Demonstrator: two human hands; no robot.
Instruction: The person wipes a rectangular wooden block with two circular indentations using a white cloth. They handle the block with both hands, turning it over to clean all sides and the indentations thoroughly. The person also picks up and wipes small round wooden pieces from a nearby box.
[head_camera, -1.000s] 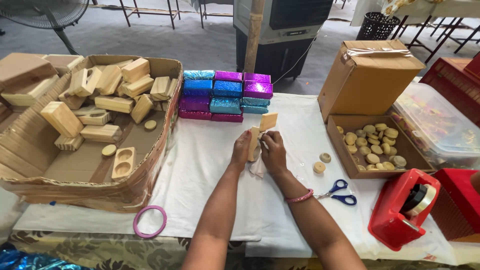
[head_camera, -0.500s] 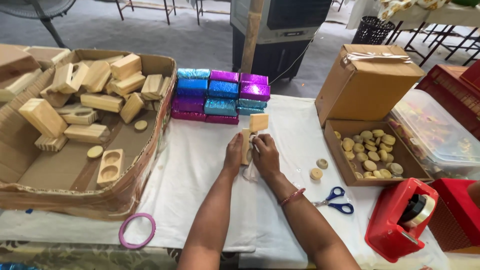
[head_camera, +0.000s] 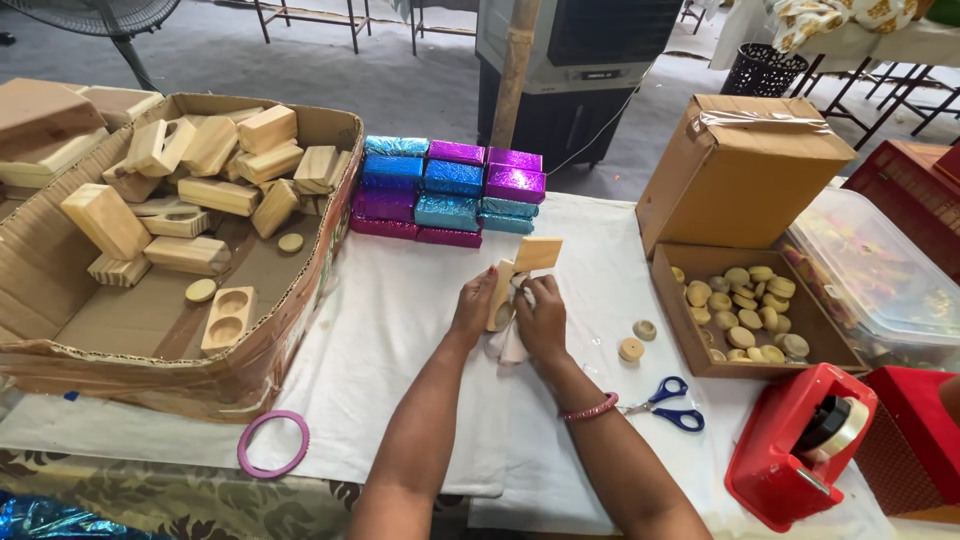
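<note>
Wooden block (head_camera: 502, 292) upright, long axis vertical; both hands' fingers (head_camera: 480, 300) pinching it, cloth (head_camera: 510, 345) beneath

The scene is bright with soft, even daylight, and shadows are weak. The shiny foil blocks (head_camera: 450, 190) at 12 o'clock give small glints. Lines bend a little at 3 and 9 o'clock. The focus is sharp, with no motion blur.

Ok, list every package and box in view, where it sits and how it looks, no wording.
Foil-wrapped packages: table's far middle, stacked rectangular blocks, blue, teal, purple, magenta.
Big cardboard box: left, open, brown, holding pale wooden blocks.
Closed carton: right, brown, taped.
Low open carton: before it, holding wooden discs.
Clear plastic bin: far right, lidded.
</note>
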